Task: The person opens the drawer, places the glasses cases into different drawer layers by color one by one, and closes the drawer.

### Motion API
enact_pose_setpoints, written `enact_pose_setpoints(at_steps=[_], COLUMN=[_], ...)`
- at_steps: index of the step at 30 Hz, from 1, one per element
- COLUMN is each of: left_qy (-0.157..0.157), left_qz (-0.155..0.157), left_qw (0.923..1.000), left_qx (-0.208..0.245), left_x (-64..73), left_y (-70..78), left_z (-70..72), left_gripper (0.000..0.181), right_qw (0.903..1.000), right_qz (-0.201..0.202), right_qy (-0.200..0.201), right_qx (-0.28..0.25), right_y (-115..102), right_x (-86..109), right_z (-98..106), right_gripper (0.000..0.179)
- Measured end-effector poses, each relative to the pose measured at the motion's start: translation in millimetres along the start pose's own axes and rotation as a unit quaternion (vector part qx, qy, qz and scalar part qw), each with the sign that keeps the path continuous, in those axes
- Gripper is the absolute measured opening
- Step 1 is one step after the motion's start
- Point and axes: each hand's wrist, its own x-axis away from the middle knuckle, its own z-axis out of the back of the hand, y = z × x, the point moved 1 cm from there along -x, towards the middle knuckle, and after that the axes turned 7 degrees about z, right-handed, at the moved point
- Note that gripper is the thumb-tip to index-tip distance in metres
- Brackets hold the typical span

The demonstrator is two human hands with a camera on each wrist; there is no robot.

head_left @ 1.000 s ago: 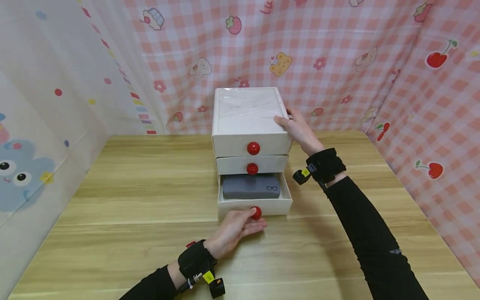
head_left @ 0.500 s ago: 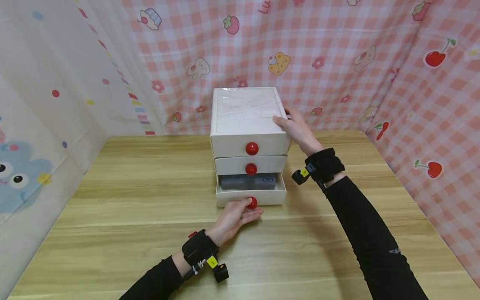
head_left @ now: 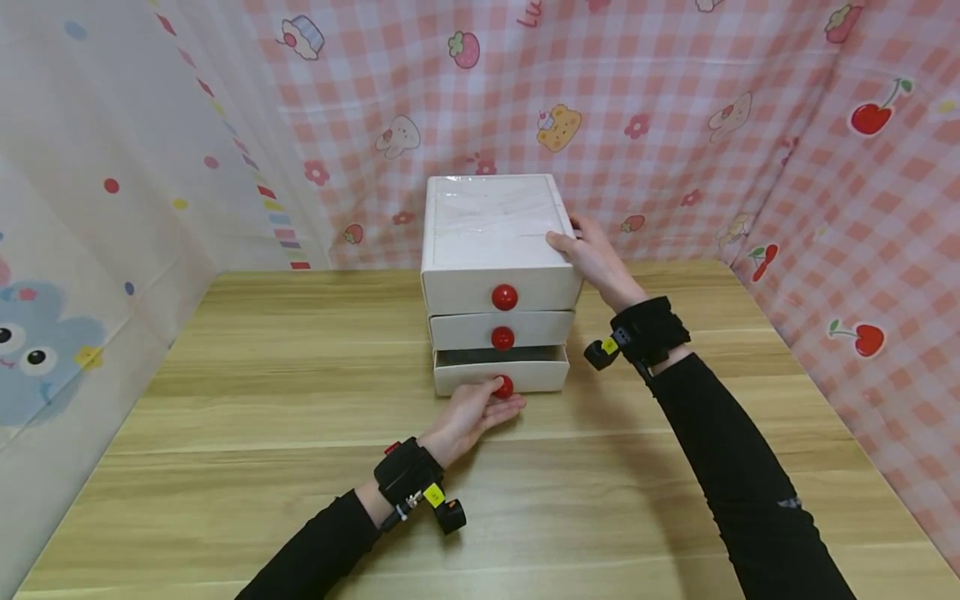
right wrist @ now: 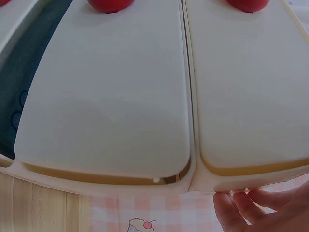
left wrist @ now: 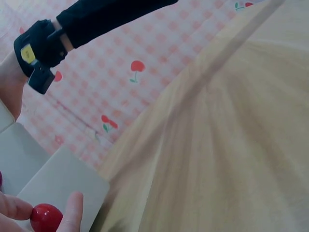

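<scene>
A white three-drawer cabinet [head_left: 495, 221] with red knobs stands on the table. Its bottom drawer [head_left: 468, 379] is pulled partly out. My left hand [head_left: 465, 417] holds that drawer's red knob [left wrist: 46, 218] between thumb and finger, the other fingers stretched out below it. Through the gap in the right wrist view shows a dark grey-blue glasses case [right wrist: 21, 92] with a printed glasses outline; most of it is hidden under the drawer above. My right hand [head_left: 600, 262] grips the cabinet's upper right edge, thumb on top, fingers [right wrist: 229, 212] against the side wall.
The upper drawer [head_left: 457, 292] and the middle drawer [head_left: 457, 332] are closed. Pink checked cloth [head_left: 480, 100] hangs behind and at the right, and a white printed cloth [head_left: 112, 233] at the left. Wood-grain tabletop [head_left: 285, 375] lies around the cabinet.
My left hand has pushed the bottom drawer inward, away from me, so the glasses case has slid back out of sight in the head view. My right hand has stayed in place on the cabinet.
</scene>
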Motion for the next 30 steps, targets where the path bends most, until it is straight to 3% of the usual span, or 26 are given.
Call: enact_pose_setpoints(at_steps=[9, 22, 26, 30], left_qy=[0.002, 0.004, -0.006, -0.008], left_qz=[0.01, 0.016, 0.02, 0.028], left_qw=[0.9999, 0.9998, 0.9992, 0.9924], left_qx=[0.005, -0.007, -0.034, -0.119], left_x=[-9.8, -13.6, -14.3, -13.9], left_y=[4.4, 11.3, 13.9, 17.7], left_z=[2.0, 4.5, 6.9, 10.0], left_gripper=[0.036, 0.032, 0.03, 0.032], right_qw=[1.0, 1.0, 0.9999, 0.9997], right_qz=[-0.001, -0.002, -0.009, -0.016], right_qy=[0.003, 0.004, 0.007, 0.012], right_qx=[0.0, -0.004, -0.004, -0.012], right_y=[-1, 0, 1, 2], right_x=[-0.2, -0.3, -0.5, -0.1], right_z=[2, 2, 3, 4], right_gripper=[0.058, 0.058, 0.059, 0.061])
